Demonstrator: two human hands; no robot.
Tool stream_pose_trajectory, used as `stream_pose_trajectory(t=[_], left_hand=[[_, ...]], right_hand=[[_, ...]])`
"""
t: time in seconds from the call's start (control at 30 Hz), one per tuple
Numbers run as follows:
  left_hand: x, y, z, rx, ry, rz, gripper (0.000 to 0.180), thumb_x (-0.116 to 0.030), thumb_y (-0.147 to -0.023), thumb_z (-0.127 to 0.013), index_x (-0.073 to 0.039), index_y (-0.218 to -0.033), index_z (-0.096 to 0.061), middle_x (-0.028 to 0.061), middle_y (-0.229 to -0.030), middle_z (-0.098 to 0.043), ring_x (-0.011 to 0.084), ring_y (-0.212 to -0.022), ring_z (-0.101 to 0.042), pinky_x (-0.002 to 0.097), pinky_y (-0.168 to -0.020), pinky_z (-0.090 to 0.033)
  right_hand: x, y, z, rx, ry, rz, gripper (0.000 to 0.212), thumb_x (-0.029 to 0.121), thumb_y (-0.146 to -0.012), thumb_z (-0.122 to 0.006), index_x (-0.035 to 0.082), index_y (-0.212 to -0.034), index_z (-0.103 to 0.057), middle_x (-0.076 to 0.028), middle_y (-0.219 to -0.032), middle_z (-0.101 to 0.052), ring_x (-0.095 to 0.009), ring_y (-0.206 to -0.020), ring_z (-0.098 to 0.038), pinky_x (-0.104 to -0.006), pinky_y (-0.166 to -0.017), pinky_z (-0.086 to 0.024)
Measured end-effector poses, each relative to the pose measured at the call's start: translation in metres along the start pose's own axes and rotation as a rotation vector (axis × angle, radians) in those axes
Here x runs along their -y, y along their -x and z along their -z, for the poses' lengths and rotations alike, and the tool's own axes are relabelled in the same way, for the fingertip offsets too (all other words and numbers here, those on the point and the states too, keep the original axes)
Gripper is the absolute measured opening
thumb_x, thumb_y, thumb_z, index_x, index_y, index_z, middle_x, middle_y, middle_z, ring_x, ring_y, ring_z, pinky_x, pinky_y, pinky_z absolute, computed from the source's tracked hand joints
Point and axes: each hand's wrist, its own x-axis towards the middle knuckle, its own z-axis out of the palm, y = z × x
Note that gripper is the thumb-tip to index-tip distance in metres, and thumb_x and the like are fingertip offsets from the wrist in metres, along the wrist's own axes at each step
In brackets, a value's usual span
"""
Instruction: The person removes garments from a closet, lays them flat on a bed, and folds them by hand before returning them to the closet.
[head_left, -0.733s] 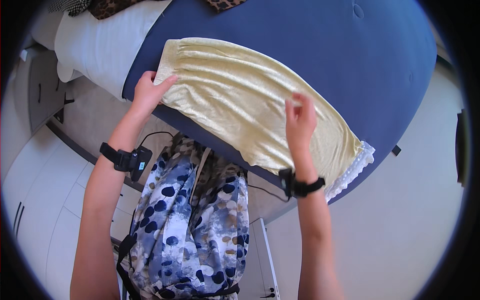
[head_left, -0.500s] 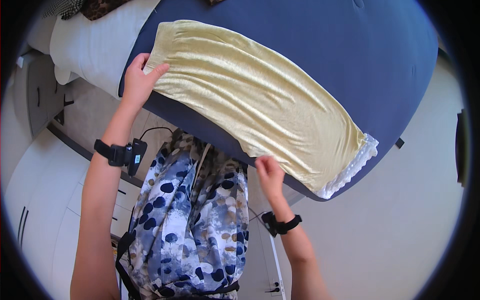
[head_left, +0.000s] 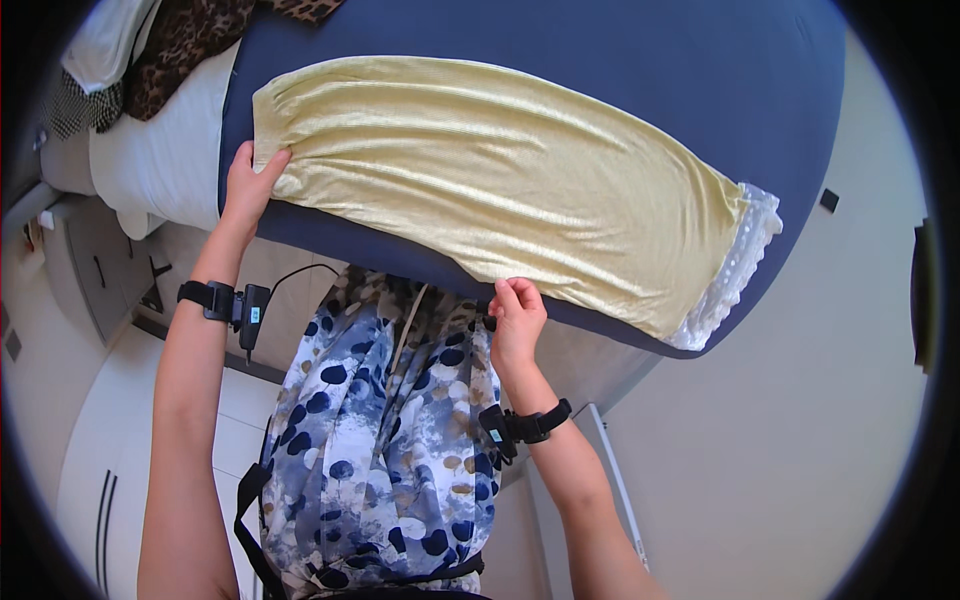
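A long pale yellow skirt (head_left: pixel 480 180) of shiny, velvety cloth lies stretched across a dark blue bed (head_left: pixel 620 60). White lace trim (head_left: pixel 732 275) runs along its right end, and soft creases run lengthwise through it. My left hand (head_left: pixel 252 188) is closed on the near corner of its left end, thumb on top and the other fingers partly hidden at the edge. At the middle of the near edge, my right hand (head_left: pixel 517 318) has its fingers curled in a pinch on the cloth's border. The exact grip of those fingertips is hard to see.
White bedding (head_left: pixel 160 150) covers the bed's left part, with a leopard-print cloth (head_left: pixel 185 55) and a checked cloth (head_left: pixel 85 105) heaped at the far left. Grey drawers (head_left: pixel 95 250) stand left of the bed. Pale floor (head_left: pixel 760 450) lies to the right.
The view has shifted, showing more of the cloths at the far left. My right hand has moved a little up and left, its fingers still curled at the skirt's near edge; my left hand keeps its corner.
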Motion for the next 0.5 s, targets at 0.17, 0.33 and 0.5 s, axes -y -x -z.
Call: stream_pose_trajectory(t=[0.17, 0.33, 0.5], left_hand=[[0.003, 0.000, 0.003, 0.023, 0.018, -0.006, 0.032, -0.023, -0.073, -0.060, -0.001, -0.093, -0.048, 0.0065, -0.087, -0.055, 0.0121, -0.078, -0.050, 0.0241, -0.070, -0.039], [-0.001, 0.002, -0.001, 0.028, 0.006, -0.009, 0.030, -0.022, -0.075, -0.059, -0.001, -0.093, -0.048, 0.0059, -0.087, -0.055, 0.0116, -0.077, -0.050, 0.0236, -0.070, -0.039], [0.003, 0.000, 0.009, 0.005, 0.091, -0.045, 0.027, -0.021, -0.075, -0.059, 0.000, -0.090, -0.050, 0.0052, -0.085, -0.055, 0.0100, -0.076, -0.050, 0.0227, -0.069, -0.039]], right_hand=[[-0.001, -0.002, 0.001, 0.225, -0.169, 0.087, 0.015, 0.005, -0.078, -0.052, 0.003, -0.087, -0.041, -0.005, -0.070, -0.050, -0.012, -0.059, -0.053, -0.0208, -0.049, -0.041], [-0.007, 0.001, -0.005, 0.144, -0.187, 0.019, 0.030, 0.001, -0.078, -0.050, -0.001, -0.098, -0.027, -0.016, -0.086, -0.051, -0.020, -0.071, -0.058, -0.0261, -0.062, -0.048], [-0.024, 0.015, 0.003, 0.112, -0.224, -0.116, 0.031, -0.002, -0.077, -0.049, -0.001, -0.100, -0.029, -0.014, -0.086, -0.053, -0.018, -0.075, -0.057, -0.0254, -0.062, -0.048]])
